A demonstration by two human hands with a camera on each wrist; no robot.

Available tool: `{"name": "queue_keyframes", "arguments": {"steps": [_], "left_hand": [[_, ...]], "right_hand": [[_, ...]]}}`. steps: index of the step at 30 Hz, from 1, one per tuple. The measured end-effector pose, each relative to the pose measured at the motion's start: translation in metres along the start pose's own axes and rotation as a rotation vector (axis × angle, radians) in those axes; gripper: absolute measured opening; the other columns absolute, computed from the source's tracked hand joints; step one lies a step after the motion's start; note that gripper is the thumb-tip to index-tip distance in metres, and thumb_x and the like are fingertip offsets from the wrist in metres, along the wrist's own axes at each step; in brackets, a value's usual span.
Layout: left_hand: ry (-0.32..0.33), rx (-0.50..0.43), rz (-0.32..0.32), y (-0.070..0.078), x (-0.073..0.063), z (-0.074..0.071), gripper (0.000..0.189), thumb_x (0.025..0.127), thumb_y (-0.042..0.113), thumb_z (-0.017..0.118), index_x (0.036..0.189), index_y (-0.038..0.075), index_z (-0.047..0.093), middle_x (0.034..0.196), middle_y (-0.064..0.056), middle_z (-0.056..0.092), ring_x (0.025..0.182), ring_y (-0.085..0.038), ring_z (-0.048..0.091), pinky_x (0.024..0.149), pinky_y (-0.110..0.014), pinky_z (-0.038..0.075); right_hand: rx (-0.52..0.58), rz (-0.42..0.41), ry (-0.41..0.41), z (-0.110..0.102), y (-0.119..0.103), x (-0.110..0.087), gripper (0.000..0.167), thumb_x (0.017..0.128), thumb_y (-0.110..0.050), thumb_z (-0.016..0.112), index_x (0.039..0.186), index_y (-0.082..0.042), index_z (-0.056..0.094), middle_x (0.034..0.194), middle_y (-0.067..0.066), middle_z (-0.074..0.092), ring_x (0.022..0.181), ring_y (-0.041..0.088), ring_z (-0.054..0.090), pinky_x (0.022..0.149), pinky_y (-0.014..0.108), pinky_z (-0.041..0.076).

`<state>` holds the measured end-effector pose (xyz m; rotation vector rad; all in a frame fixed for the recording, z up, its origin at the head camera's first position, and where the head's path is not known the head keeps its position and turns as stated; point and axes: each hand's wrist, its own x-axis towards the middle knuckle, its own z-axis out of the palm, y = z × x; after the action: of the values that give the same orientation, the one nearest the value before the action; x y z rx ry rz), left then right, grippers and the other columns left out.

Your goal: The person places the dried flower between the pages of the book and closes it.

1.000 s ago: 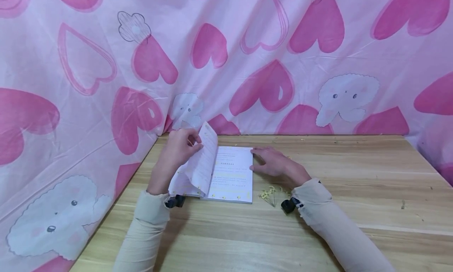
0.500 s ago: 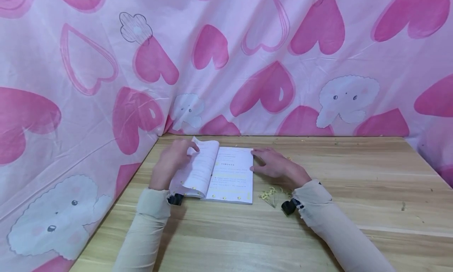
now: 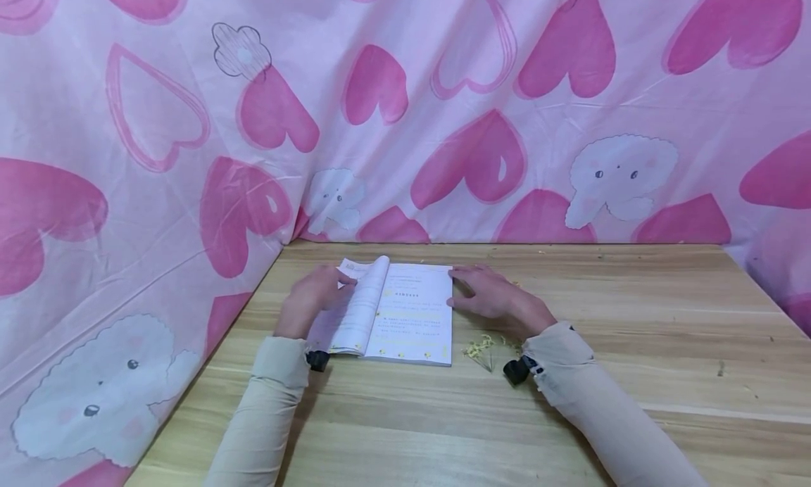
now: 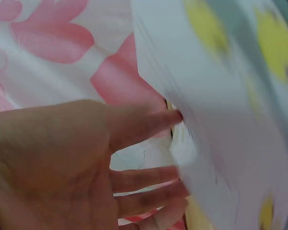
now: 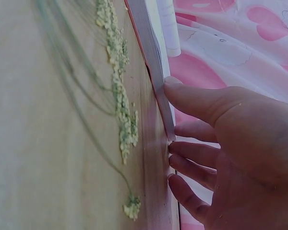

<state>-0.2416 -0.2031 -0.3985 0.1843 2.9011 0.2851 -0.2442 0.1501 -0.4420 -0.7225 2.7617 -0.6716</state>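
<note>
The book (image 3: 415, 318) lies spread on the wooden table (image 3: 443, 424), between the two hands and near the patterned cloth (image 3: 469, 51). A group of its left-side pages (image 3: 366, 297) bows upward beside the spine. The left hand (image 3: 310, 297) reaches to the outer edge of these pages with fingers extended; no firm grip is evident. The right hand (image 3: 491, 293) sets its thumb against the opposite edge, fingers loosely spread and not closed round anything. A dried flower sprig (image 5: 114, 72) lies just beside the book.

Assessment: the book appears light, its pages thin, limp and easily creased, probably somewhat slippery against one another. The outer page edges offer the best hold for lifting; the thicker right-hand block suits steadying. The sprig looks brittle.

Limitations: the left fingertips are blurred and partly covered by paper, so exact contact cannot be confirmed. The print is illegible, and the front cover is out of sight.
</note>
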Motion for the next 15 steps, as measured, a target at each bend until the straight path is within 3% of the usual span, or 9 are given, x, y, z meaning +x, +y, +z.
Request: {"name": "queue_keyframes", "arguments": {"steps": [3, 5, 7, 9, 13, 15], "left_hand": [[-0.015, 0.031, 0.009, 0.008, 0.001, 0.003, 0.061, 0.112, 0.057, 0.048, 0.146, 0.011, 0.069, 0.167, -0.028, 0.044, 0.15, -0.05, 0.045, 0.121, -0.067, 0.04], [-0.026, 0.069, 0.006, 0.014, 0.001, 0.005, 0.07, 0.109, 0.063, 0.048, 0.141, 0.005, 0.072, 0.171, -0.032, 0.034, 0.155, -0.055, 0.036, 0.123, -0.071, 0.035], [-0.032, 0.093, 0.012, 0.019, 0.002, 0.007, 0.069, 0.108, 0.06, 0.054, 0.134, 0.0, 0.073, 0.173, -0.033, 0.028, 0.156, -0.057, 0.033, 0.123, -0.072, 0.035], [-0.01, 0.107, 0.041, 0.022, 0.003, 0.008, 0.059, 0.107, 0.052, 0.061, 0.129, -0.002, 0.072, 0.171, -0.033, 0.032, 0.155, -0.055, 0.037, 0.122, -0.07, 0.038], [0.029, 0.033, 0.157, 0.023, 0.002, 0.011, 0.048, 0.108, 0.03, 0.067, 0.147, 0.003, 0.061, 0.168, -0.029, 0.041, 0.155, -0.048, 0.042, 0.124, -0.065, 0.038], [0.019, -0.016, 0.211, 0.025, -0.001, 0.012, 0.052, 0.108, 0.025, 0.066, 0.156, 0.007, 0.055, 0.166, -0.024, 0.048, 0.154, -0.044, 0.047, 0.125, -0.061, 0.039]], "right_hand": [[0.001, 0.003, 0.005, 0.001, 0.001, -0.001, 0.075, 0.107, -0.042, 0.068, 0.167, -0.007, 0.04, 0.174, 0.016, 0.039, 0.164, 0.043, 0.028, 0.132, 0.063, 0.024], [0.005, 0.006, 0.007, 0.001, 0.001, -0.001, 0.075, 0.107, -0.042, 0.067, 0.167, -0.007, 0.04, 0.174, 0.016, 0.04, 0.164, 0.043, 0.029, 0.132, 0.063, 0.025], [0.009, 0.012, 0.008, 0.001, 0.001, -0.001, 0.075, 0.107, -0.042, 0.068, 0.167, -0.008, 0.04, 0.174, 0.015, 0.04, 0.164, 0.042, 0.029, 0.132, 0.063, 0.025], [0.002, 0.008, 0.009, 0.0, 0.0, -0.002, 0.074, 0.107, -0.042, 0.067, 0.167, -0.008, 0.04, 0.174, 0.016, 0.04, 0.163, 0.042, 0.03, 0.132, 0.063, 0.026], [-0.011, 0.004, 0.015, 0.0, -0.003, -0.002, 0.073, 0.107, -0.041, 0.067, 0.166, -0.007, 0.041, 0.174, 0.016, 0.039, 0.164, 0.042, 0.029, 0.132, 0.062, 0.025], [-0.019, 0.003, 0.022, 0.002, -0.004, -0.002, 0.072, 0.108, -0.04, 0.067, 0.166, -0.006, 0.041, 0.174, 0.017, 0.039, 0.164, 0.042, 0.029, 0.133, 0.061, 0.025]]}}
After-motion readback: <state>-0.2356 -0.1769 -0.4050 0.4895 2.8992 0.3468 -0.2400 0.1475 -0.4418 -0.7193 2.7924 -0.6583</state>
